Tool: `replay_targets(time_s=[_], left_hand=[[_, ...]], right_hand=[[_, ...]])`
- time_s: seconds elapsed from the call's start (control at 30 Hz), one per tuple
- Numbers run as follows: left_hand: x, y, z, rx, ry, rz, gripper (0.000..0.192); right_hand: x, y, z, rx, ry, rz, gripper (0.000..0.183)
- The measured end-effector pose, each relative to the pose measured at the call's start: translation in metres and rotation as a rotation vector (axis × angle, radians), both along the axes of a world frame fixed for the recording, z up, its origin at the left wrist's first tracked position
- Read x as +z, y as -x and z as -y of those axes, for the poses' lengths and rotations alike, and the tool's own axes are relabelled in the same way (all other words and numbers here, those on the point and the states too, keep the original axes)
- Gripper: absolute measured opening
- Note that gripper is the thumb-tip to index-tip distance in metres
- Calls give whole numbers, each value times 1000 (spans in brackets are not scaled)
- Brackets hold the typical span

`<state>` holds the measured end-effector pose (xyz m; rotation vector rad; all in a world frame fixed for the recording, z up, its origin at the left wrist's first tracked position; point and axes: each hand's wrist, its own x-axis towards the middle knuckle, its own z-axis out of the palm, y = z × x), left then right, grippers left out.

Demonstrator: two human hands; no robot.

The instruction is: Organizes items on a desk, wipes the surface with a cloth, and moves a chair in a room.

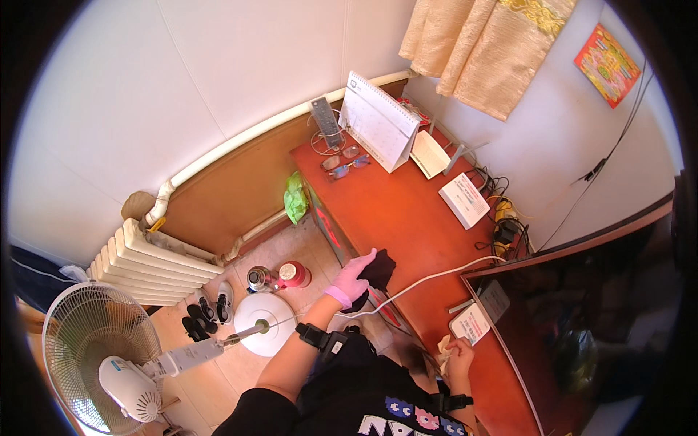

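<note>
My left hand [350, 279], in a pink glove, grips a dark cloth [380, 269] at the front edge of a reddish-brown wooden cabinet [376, 201]. Part of the cloth lies on the cabinet top, and part hangs below the hand. My bare right hand [459, 357] holds a crumpled cream-coloured piece [444, 349], too small to tell whether tissue or cloth. This hand is over the cabinet's front edge, close to a small white box [469, 324] bearing writing. Between the two hands, a white cable [425, 279] crosses the cabinet top and passes by my left wrist.
A television [589, 327] stands on the right. A desk calendar [379, 120], two pairs of glasses [349, 163], a remote control [325, 122] and a white router [464, 200] occupy the cabinet. A pedestal fan [125, 376], thermos flasks [294, 274] and shoes [223, 302] are left.
</note>
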<state>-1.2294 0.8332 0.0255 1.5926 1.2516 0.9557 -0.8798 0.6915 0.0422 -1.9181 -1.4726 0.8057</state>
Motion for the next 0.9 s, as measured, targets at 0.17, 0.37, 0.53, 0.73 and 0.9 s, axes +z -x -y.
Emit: replay_targets(time_s=[0.17, 0.37, 0.53, 0.73, 0.9], left_hand=[[-14, 3, -6, 90, 60, -111, 75], [-23, 18, -39, 316, -120, -295, 75], [-26, 33, -99, 400, -158, -459, 72], [-49, -11, -94, 290, -74, -700, 71], [-57, -45, -31, 126, -203, -739, 67]], right_hand=[[-9, -22, 34, -218, -214, 103, 17], [-28, -66, 97, -529, -241, 147, 35], [-45, -90, 126, -485, -259, 400, 51], [-48, -90, 142, -517, -248, 418, 53], [-55, -93, 161, -506, -238, 393, 51]])
